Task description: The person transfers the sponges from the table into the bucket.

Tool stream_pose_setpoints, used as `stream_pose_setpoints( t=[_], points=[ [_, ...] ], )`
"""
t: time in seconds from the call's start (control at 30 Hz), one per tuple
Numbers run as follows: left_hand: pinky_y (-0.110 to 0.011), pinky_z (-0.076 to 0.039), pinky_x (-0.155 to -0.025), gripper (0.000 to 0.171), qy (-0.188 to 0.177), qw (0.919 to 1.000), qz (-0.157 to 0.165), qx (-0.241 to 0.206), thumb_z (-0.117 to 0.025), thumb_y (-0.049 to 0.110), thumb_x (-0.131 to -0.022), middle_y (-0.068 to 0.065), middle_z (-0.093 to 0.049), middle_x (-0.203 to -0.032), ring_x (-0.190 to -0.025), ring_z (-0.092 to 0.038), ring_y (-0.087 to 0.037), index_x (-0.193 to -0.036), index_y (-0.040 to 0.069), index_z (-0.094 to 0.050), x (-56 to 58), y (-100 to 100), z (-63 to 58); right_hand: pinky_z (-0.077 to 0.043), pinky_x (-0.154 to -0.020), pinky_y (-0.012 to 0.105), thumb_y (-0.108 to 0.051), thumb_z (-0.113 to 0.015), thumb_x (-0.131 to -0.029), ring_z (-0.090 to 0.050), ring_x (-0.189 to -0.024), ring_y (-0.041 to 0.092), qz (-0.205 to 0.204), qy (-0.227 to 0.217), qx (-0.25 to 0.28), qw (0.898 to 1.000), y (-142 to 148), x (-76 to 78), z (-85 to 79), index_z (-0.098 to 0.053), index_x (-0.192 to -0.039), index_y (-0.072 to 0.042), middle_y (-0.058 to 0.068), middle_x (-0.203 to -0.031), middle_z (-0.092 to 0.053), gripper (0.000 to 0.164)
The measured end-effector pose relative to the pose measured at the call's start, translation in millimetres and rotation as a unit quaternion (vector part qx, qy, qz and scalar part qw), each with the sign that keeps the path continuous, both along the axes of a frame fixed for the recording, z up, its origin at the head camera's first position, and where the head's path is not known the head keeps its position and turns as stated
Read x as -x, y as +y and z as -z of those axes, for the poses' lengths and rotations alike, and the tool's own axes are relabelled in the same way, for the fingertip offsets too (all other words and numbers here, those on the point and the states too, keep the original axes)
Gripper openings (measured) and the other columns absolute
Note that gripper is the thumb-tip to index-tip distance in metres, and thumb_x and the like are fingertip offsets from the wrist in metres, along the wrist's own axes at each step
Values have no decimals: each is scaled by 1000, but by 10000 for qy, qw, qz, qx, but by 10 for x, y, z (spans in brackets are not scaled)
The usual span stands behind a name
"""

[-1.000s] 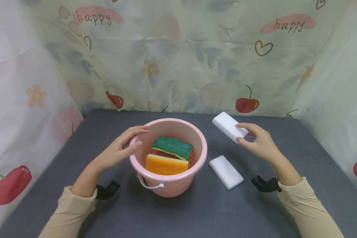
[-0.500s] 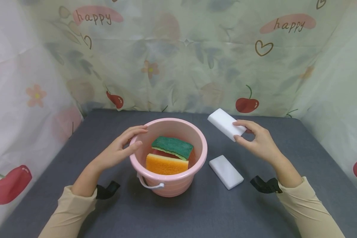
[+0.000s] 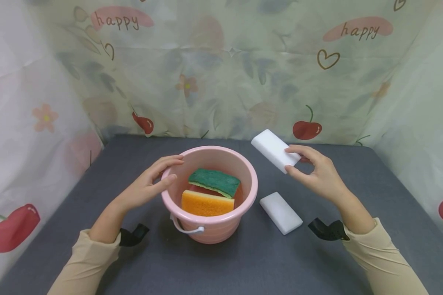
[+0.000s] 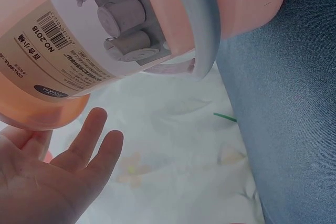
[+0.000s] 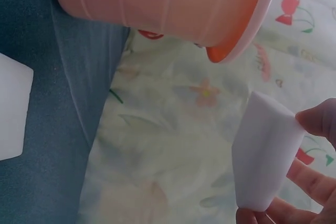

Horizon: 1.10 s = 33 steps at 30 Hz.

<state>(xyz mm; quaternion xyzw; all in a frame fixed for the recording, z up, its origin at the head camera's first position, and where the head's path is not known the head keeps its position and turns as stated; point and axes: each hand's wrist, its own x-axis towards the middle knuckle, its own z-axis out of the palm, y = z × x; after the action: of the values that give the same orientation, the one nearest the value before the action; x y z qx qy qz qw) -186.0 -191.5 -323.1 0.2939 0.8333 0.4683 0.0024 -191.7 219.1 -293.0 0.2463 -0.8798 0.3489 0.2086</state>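
Observation:
My left hand (image 3: 147,182) rests at the left rim of a pink bucket (image 3: 210,231), thumb and fingertips over the edge. In the left wrist view two of its fingers (image 4: 107,153) extend straight, apart from the bucket. Inside the bucket lie a green-topped sponge (image 3: 214,182) and an orange sponge (image 3: 206,203). Right of the bucket, my right hand (image 3: 319,174) pinches a white sponge (image 3: 271,149) at one end between thumb and fingers, raised above the table. A second white sponge (image 3: 281,213) lies flat on the table, below that hand.
The dark table (image 3: 221,270) has patterned curtains (image 3: 229,73) behind it and at both sides. The bucket's pale handle (image 3: 192,231) hangs down at its front left. Black straps (image 3: 328,229) stick out at both wrists.
My right hand has carried the white sponge slightly left and up, nearer the bucket. The left hand, bucket and other sponges have stayed in place.

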Motion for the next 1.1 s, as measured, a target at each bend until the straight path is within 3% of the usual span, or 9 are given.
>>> stream_pose_setpoints(
  t=[0.5, 1.1],
  points=[
    [-57, -28, -107, 39, -27, 10000, 19, -33, -48, 15, -96, -8, -34, -148, -135, -30, -28, -134, 10, -45, 2, 5, -2, -41, -85, 4, 3, -73, -74, -48, -104, -13, -434, 366, 370, 9977, -185, -18, -66, -64, -108, -4, 13, -117, -63, 36],
    [-56, -28, -107, 39, -19, 10000, -18, 6, -48, 15, -96, -7, -34, -148, -135, -30, -26, -134, 10, -45, -5, 8, -2, -42, -86, 5, -3, -74, -75, -51, -108, -3, -665, 318, 200, 9971, -353, -54, -145, -65, -109, -9, 10, -121, -62, 35]
  ],
)
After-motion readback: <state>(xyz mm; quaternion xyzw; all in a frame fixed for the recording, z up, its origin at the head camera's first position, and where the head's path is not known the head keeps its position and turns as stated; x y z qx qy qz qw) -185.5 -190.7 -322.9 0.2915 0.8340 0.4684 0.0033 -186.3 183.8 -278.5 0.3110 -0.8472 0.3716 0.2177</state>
